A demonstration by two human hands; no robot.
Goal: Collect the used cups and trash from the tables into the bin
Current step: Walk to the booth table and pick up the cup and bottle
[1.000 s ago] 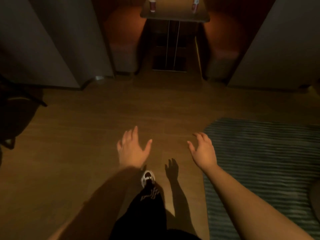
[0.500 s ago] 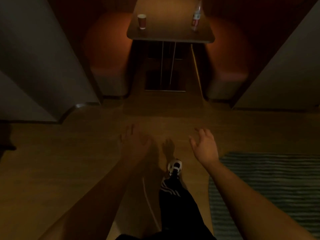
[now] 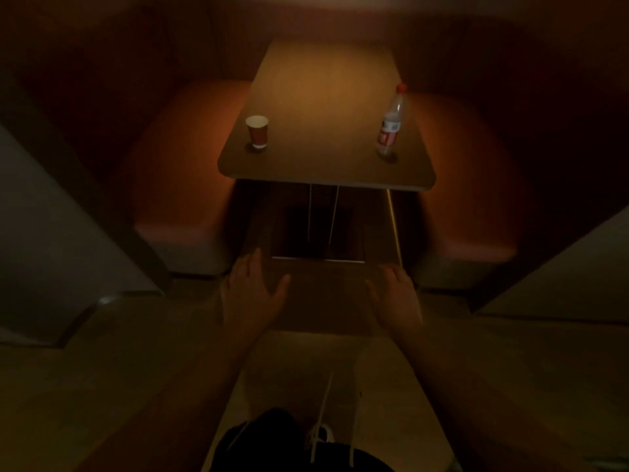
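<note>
Dim booth, low light. Both hands out in front, low, short of the bench (image 3: 326,172). Left hand (image 3: 250,294) spread, fingers straight, holding nothing. Right hand (image 3: 396,298) loosely open, fingers relaxed, also empty.

Cup (image 3: 257,131) upright near the bench's left front corner. Bottle (image 3: 390,126), red cap, upright near the right edge, close to the front. The two are well apart, one per side. No bin in view.

Seats (image 3: 177,185) flank the bench on both sides, pressed close to its edges.

Risks, as judged from here:
- Bottle is tall, narrow and looks nearly empty, so probably light. A brush from the right hand on the way in could knock it off the right edge onto the seat.
- Cup sits close to the corner. A clumsy reach could push it over the edge; whether liquid remains inside cannot be told, so a spill is possible.
- Poor light and blur make depth hard to judge; overreaching is the likely cause of either tip.
- With the bin out of sight, both items must be carried some way; squeezing the cup could crush it.
</note>
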